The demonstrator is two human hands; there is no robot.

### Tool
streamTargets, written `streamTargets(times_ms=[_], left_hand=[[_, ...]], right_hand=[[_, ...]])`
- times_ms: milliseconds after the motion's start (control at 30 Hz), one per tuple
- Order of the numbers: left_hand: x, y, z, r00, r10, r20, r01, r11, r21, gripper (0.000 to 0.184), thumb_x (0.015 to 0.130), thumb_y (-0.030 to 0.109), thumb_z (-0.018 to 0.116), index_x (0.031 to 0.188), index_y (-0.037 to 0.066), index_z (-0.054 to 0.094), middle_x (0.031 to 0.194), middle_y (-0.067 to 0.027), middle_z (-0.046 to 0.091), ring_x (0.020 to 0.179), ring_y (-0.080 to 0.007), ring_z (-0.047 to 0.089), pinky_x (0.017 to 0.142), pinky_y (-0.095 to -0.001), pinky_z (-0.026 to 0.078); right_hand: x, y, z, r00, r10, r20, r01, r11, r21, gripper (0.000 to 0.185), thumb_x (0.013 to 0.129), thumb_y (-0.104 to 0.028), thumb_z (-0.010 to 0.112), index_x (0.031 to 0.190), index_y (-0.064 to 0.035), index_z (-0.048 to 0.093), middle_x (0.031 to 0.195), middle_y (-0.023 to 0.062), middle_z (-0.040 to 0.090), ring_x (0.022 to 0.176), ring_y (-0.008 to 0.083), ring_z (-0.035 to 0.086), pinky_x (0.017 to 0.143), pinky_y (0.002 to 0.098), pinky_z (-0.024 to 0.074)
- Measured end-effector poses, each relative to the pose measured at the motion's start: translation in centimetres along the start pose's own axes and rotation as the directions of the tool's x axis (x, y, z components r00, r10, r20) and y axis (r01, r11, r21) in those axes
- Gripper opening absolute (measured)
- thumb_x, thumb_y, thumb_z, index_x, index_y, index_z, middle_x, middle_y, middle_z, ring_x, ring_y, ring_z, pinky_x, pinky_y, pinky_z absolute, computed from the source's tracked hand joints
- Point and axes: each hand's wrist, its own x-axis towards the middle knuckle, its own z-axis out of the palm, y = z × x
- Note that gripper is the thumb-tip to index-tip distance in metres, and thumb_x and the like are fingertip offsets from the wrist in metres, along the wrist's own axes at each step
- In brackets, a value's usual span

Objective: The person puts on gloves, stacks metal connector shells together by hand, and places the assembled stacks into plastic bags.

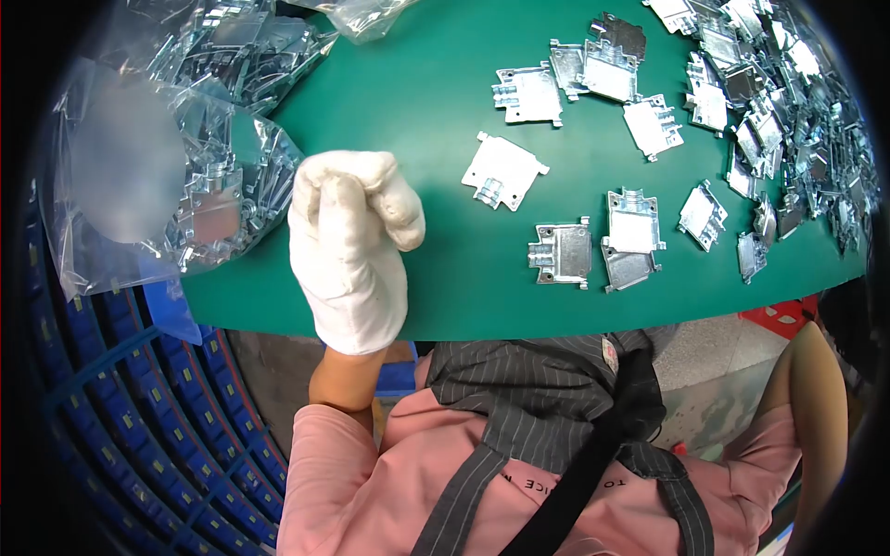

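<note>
My left hand (357,241), in a white cloth glove, is raised over the left part of the green table. Its fingers are curled into a fist, and whatever may be inside them is hidden. Beside it on the left lies a clear plastic bag (139,176) filled with shiny metal parts. To its right, a flat silver metal plate (505,170) with a small ribbed stub lies apart from the glove. My right arm (814,408) shows at the right edge, but the hand itself is out of sight.
Several loose metal plates (562,253) lie across the green table (445,296). A large heap of the same parts (769,120) covers the right side. More bagged parts (241,46) sit at the back left. Blue bins (139,417) stand below the table's left edge.
</note>
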Motion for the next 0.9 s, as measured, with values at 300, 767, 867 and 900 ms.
streamTargets(times_ms=[300, 767, 867, 900], left_hand=[[0.1, -0.1, -0.5, 1.000, 0.007, -0.011, -0.008, 0.997, -0.074, 0.024, 0.090, 0.027, 0.048, 0.093, 0.004, 0.052, 0.064, -0.0051, 0.048, 0.053, -0.0121, 0.040, 0.049, -0.0247, 0.033], [0.0, 0.0, -0.2, 0.999, 0.008, -0.039, -0.009, 0.999, -0.041, 0.028, 0.092, 0.032, 0.043, 0.093, 0.006, 0.052, 0.064, 0.0023, 0.038, 0.052, -0.0094, 0.031, 0.050, -0.0249, 0.026], [0.1, -0.4, -0.6, 0.999, 0.024, -0.036, -0.029, 0.991, -0.133, 0.026, 0.090, 0.029, 0.049, 0.091, 0.004, 0.051, 0.061, -0.0028, 0.043, 0.052, -0.0119, 0.038, 0.048, -0.0250, 0.031], [0.0, -0.3, -0.5, 0.999, 0.011, -0.051, -0.017, 0.992, -0.128, 0.026, 0.090, 0.030, 0.049, 0.091, 0.004, 0.051, 0.061, -0.0030, 0.043, 0.052, -0.0120, 0.038, 0.048, -0.0250, 0.031]], right_hand=[[0.4, 0.5, 0.3, 0.999, 0.000, 0.033, -0.001, 1.000, 0.023, 0.012, 0.086, -0.016, 0.050, 0.091, -0.0069, 0.054, 0.087, 0.0052, 0.054, 0.079, 0.0170, 0.050, 0.075, 0.0316, 0.0430], [0.8, 0.1, -0.8, 0.999, -0.039, 0.035, 0.038, 0.999, 0.026, 0.010, 0.085, -0.013, 0.053, 0.092, -0.0058, 0.054, 0.087, 0.0048, 0.056, 0.077, 0.0157, 0.051, 0.073, 0.0289, 0.0453], [1.2, 0.2, -0.8, 0.997, -0.029, 0.078, 0.026, 0.999, 0.033, 0.010, 0.085, -0.012, 0.053, 0.092, -0.0055, 0.054, 0.087, 0.0047, 0.056, 0.076, 0.0155, 0.051, 0.072, 0.0283, 0.0457], [1.3, 0.2, -1.0, 0.996, -0.023, 0.086, 0.020, 0.999, 0.036, 0.010, 0.085, -0.012, 0.054, 0.092, -0.0055, 0.054, 0.087, 0.0046, 0.056, 0.076, 0.0154, 0.051, 0.072, 0.0281, 0.0459]])
